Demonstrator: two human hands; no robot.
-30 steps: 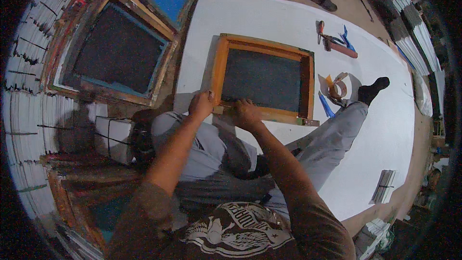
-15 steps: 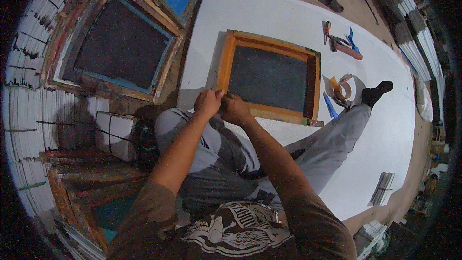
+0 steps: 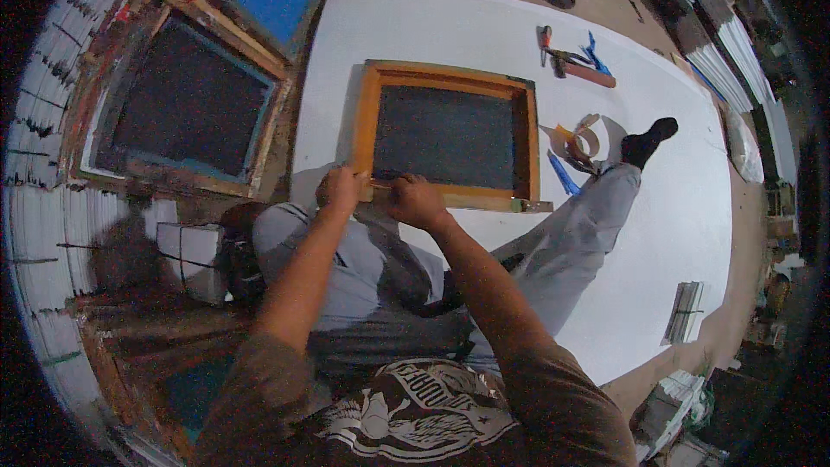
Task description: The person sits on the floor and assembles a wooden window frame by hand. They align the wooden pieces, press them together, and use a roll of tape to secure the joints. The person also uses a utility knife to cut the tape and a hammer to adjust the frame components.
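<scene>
- The frame (image 3: pixel 451 77) lies flat on the white board (image 3: pixel 666 233), left of the board's middle and in front of the person; the clock here is taken from the frame's middle.
- At 9 o'clock, only a narrow band of board stays between the frame and the board's edge. At 12 o'clock this band is wider, and bare white reaches the far edge.
- At 2 o'clock, the tools (image 3: pixel 590 75) lie well apart from the frame. At 3 o'clock, the tape roll (image 3: pixel 574 149) and, beyond it, the socked foot (image 3: pixel 644 143) make the room small.
- Between 3 and 4 o'clock, the blue tool (image 3: pixel 564 175) is near the frame. The stretched leg (image 3: pixel 588 225) closes the 4 o'clock side; behind it there is a wide bare part of board.
- The left hand (image 3: pixel 341 190) is at the frame's corner at 8 o'clock, with fingertips close to the wood. The right hand (image 3: pixel 417 201) is bent over the near bar at 7 o'clock. For both, I cannot tell if the fingers pinch something or only press.
- The frame is rectangular, of orange-brown wood, darker on its 3 o'clock bar. Inside is the mesh (image 3: pixel 445 137), dark grey and even. A short piece (image 3: pixel 539 206) sticks out at the 4 o'clock corner.
</scene>
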